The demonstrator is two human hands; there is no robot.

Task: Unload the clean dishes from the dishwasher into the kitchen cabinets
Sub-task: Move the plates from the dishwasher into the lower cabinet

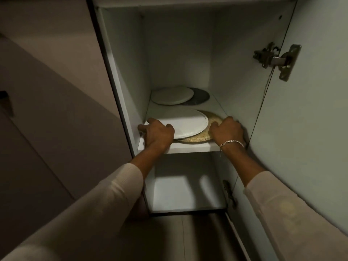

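Left hand (158,132) grips white plate (188,121) at its left rim; right hand (227,130) grips gold plate (213,118) beneath, likely to square both on the cabinet shelf (188,147). Behind: rear pale plate (172,95) overlapping dark plate (202,96).

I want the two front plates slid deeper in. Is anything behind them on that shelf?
Yes. A rear white plate, overlapping a dark plate, lies at the back of the shelf, behind the front white plate and gold plate, with bare shelf between.
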